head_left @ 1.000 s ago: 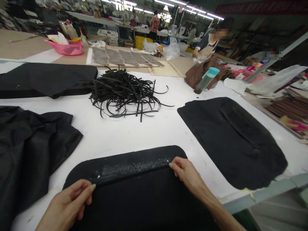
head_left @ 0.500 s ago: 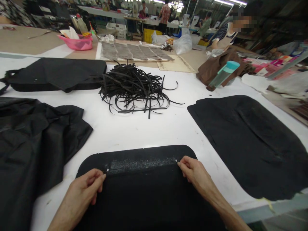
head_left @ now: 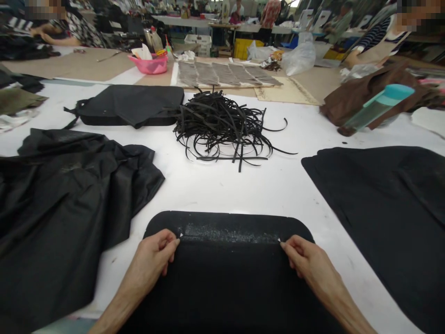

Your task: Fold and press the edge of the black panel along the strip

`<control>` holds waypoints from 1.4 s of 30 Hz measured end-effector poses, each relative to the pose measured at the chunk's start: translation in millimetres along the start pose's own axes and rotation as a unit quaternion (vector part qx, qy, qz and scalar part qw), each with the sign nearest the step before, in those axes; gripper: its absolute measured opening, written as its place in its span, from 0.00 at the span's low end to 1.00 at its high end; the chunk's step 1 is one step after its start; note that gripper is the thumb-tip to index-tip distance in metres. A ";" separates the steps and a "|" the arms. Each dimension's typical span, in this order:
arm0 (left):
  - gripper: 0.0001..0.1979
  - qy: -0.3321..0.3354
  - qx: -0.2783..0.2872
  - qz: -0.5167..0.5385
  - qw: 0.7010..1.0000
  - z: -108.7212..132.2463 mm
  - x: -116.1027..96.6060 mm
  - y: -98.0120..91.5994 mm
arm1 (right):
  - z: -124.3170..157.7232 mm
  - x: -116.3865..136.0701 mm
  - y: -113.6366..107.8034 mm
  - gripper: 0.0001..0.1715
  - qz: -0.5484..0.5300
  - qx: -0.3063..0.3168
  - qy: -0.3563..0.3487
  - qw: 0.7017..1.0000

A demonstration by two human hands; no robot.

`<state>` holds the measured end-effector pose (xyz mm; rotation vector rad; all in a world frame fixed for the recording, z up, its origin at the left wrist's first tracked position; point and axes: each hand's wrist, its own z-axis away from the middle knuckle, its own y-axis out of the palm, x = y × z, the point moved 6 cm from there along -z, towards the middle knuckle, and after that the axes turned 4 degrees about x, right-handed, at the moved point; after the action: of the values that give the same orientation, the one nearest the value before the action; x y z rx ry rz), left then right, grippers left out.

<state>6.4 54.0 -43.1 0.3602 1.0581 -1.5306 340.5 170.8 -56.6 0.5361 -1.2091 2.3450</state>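
Note:
Over the upper part of a black rounded panel [head_left: 229, 287], my two hands are spaced apart at either end of a speckled whitish band [head_left: 225, 233]. My left hand [head_left: 156, 253] is closed in a pinch at the band's left end, beside a small white tip. At the right end, my right hand [head_left: 306, 255] pinches beside another small white tip. A faint dark line runs between the two pinches along the band's lower edge. What the fingertips hold is too dark and small to make out. A pile of thin black strips [head_left: 222, 123] lies beyond the panel.
Crumpled black fabric [head_left: 69, 199] lies at left, and a large black sheet [head_left: 385, 199] at right. A black padded piece [head_left: 139, 104], a pink basket [head_left: 151, 65] and a teal-lidded bottle [head_left: 378, 109] stand farther back. Co-workers sit or stand beyond the white table [head_left: 215, 190].
The view has swung left, so things appear farther right. Both hands keep their pinches at the band's ends. The panel now looks squarer to me.

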 end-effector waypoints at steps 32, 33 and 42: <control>0.11 0.040 -0.044 -0.056 0.997 0.1 3.4 -0.9 | -9.0 -24.2 7.6 0.23 0.034 0.024 -0.004 0.999; 0.11 0.041 -0.044 -0.058 0.997 0.0 3.5 -0.6 | -8.1 -22.9 7.3 0.22 0.035 0.023 -0.004 0.999; 0.08 0.071 -0.109 -0.234 0.963 4.2 -9.1 -6.1 | -1.1 -4.1 -0.1 0.19 0.047 -0.028 -0.041 0.998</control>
<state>4.6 56.0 -31.6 0.0657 1.4869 -1.7972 343.7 170.9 -59.4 0.5720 -1.3599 2.3803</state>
